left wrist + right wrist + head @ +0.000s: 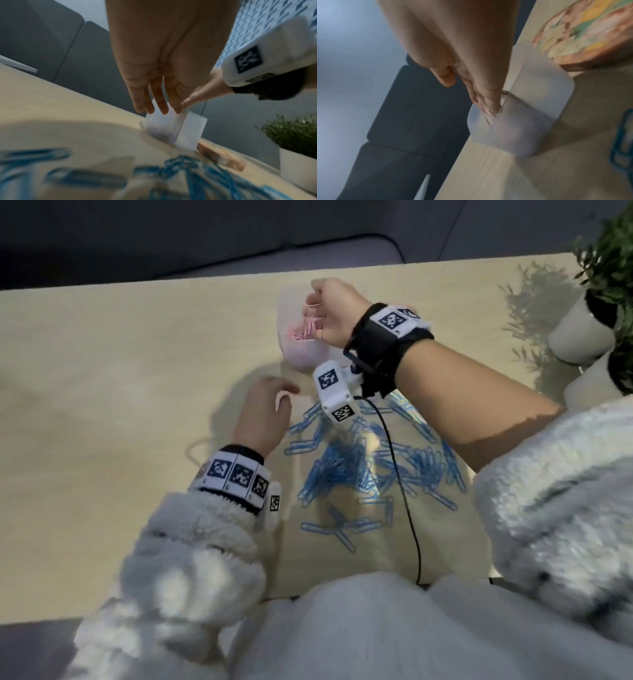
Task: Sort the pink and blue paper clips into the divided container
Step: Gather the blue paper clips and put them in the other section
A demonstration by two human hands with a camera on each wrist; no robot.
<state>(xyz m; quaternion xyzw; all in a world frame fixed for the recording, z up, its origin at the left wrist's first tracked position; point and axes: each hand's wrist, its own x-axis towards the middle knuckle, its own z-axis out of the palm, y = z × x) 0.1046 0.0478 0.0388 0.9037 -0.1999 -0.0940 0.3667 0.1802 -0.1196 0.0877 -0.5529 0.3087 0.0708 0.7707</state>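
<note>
Pale wood-grain table [102,392] is filling most of the head view, with a person in fluffy white sleeves [191,546] leaning over it. A potted green plant [606,258] in a white pot is standing at the far right edge. A wide scatter of blue paper clips [356,470] is lying on the table in front of the person, between the two forearms, with a black cable [404,491] trailing across it. Beyond the pile, the translucent divided container [301,354] is sitting near the far side of the table, and its near-left compartment is holding pink paper clips [299,333]. The right hand [334,309] is hovering over that compartment with its fingers drawn together, and a small bunch of pink clips is hanging from the fingertips; whether they are pinched or already dropping, I cannot tell for certain through the blur, though the fingers are looking closed on them. The left hand [262,409] is sitting at the left edge of the blue pile, just short of the container, its fingers relaxed and nearly straight in the left wrist view, holding nothing.
</note>
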